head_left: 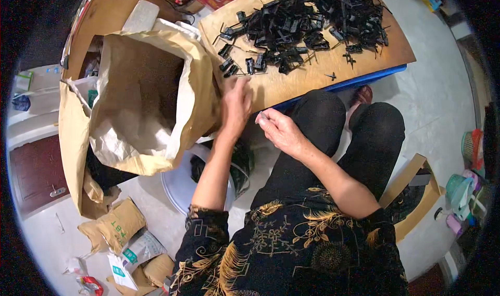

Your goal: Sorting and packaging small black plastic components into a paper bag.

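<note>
A heap of small black plastic parts [297, 25] with thin pins or legs covers much of the wooden tabletop [281, 86]. My left hand [237, 106] is at the table's near left edge, just below a few loose black parts and beside a large open paper sack [200, 95]. Its fingers are smeared by motion, so I cannot tell what they hold. Closer to my lap, my right hand [281, 131] is closed, thumb pressed to the fingers. A small greyish bit shows at the fingertips, too small to name. The sack's pale lining shows; its deep inside is in shadow.
Below the sack stands a white bucket [172, 186] with dark things in it. Several paper packages [122, 224] lie on the floor at lower left. An open cardboard box [435, 196] sits right of my legs. A single small part [331, 76] lies near the table's front edge.
</note>
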A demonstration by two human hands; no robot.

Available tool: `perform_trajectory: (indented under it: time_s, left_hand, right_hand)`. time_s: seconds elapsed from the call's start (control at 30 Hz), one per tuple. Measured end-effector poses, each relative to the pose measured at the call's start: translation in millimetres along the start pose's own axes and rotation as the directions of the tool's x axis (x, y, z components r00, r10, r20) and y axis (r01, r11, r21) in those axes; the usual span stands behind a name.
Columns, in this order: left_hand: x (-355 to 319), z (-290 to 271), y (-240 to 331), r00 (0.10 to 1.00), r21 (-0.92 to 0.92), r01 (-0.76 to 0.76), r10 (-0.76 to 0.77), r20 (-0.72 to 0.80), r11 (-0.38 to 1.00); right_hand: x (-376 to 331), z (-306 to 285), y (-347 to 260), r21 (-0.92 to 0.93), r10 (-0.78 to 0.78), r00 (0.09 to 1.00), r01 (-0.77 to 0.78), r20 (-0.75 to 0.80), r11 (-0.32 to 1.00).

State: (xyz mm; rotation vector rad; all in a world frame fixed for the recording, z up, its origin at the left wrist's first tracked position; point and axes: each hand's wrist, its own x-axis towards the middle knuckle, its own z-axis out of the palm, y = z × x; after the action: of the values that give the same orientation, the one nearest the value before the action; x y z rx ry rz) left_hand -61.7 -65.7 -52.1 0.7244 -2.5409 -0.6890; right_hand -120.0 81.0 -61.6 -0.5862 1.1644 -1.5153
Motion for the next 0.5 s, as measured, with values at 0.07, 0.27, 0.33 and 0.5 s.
perform_trajectory:
  time_s: [0.07,0.27,0.33,0.5]
  left_hand:
    - [19.9,10.0,-7.0,1.0,-0.029,0.028,-0.028,0.001,0.999]
    - [32.9,29.7,-23.7,0.991,0.128,-0.002,-0.015,0.134,0.992]
    - [33.0,27.5,-19.3,0.993,0.11,0.004,-0.017,0.118,0.994]
    - [17.3,15.3,-34.3,0.997,0.092,-0.074,0.073,0.017,0.993]
  right_hand:
    - [0.1,2.8,-5.1,0.022,0.011,1.0,-0.011,0.007,1.0]
    - [3.8,-1.0,0.8,0.017,0.016,0.999,-0.015,-0.032,1.0]
    - [6.1,-1.8,4.7,-0.011,-0.082,0.995,0.082,-0.051,0.997]
    - [5.0,1.2,-1.1,0.055,-0.008,0.999,0.011,-0.04,0.998]
